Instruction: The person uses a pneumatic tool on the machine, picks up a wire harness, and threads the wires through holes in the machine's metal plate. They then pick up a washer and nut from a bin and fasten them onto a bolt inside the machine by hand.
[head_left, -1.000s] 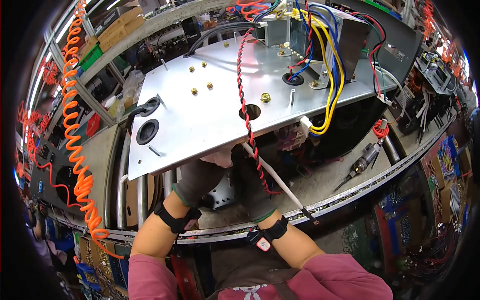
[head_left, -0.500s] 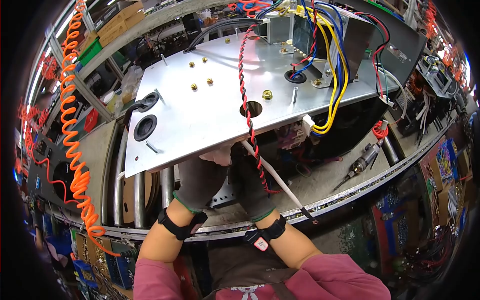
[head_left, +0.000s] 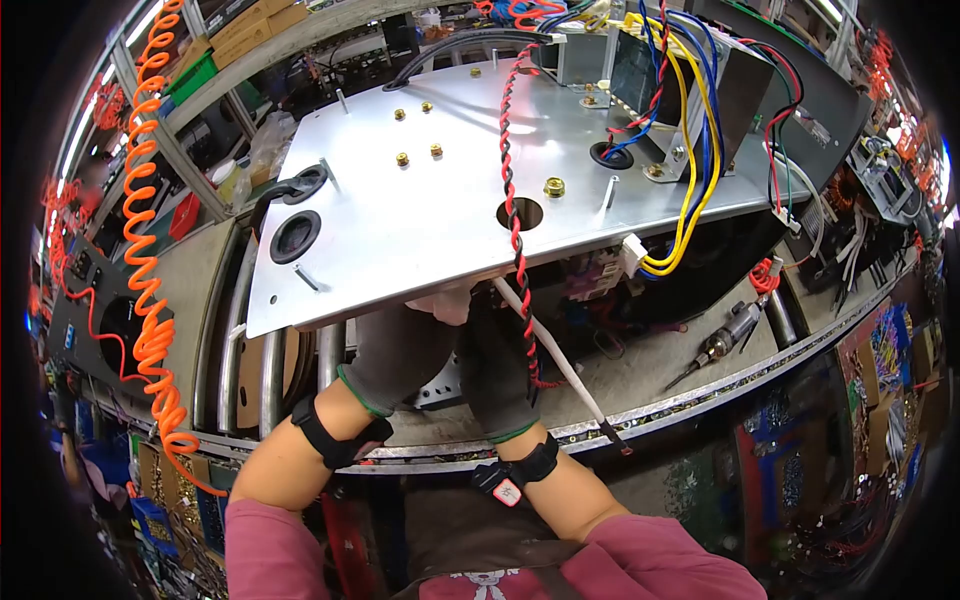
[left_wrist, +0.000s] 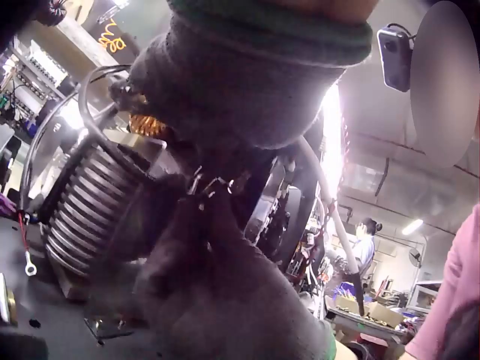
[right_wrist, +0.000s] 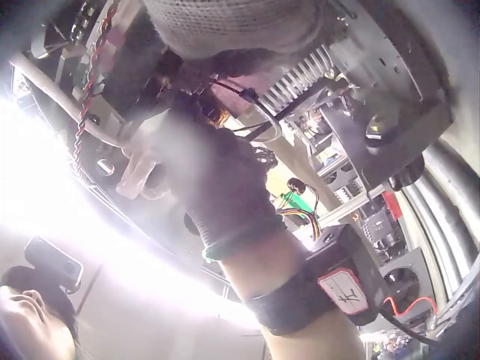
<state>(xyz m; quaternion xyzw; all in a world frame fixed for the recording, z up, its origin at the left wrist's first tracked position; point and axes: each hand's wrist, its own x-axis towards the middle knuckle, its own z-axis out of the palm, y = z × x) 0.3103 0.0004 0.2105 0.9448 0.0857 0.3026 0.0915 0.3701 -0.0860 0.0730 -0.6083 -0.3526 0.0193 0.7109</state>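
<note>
both gloved hands tucked under the near edge of a tilted metal chassis plate [head_left: 440, 220], at about 6 o'clock of the plate. left hand [head_left: 390, 355] and right hand [head_left: 497, 365] side by side, fingertips hidden beneath the plate in the head view; cannot tell whether spread or pinching. in the wrist views, gloved fingers [left_wrist: 217, 247] meeting at a small metal clip and thin wires beside a ribbed coil [left_wrist: 86, 206], too blurred to read the grip. twisted red-and-black wire pair [head_left: 512, 150] running down the plate, through a round hole [head_left: 520, 213], out past the right hand. white sleeved cable [head_left: 560, 365] slanting from the hands toward 4 o'clock. transformer block [head_left: 690, 70] with yellow, blue and red leads at 1 o'clock on the plate. orange coiled air hose [head_left: 145, 250] hanging at 9 o'clock. pneumatic screwdriver [head_left: 725, 335] lying on the bench at 3 o'clock.
</note>
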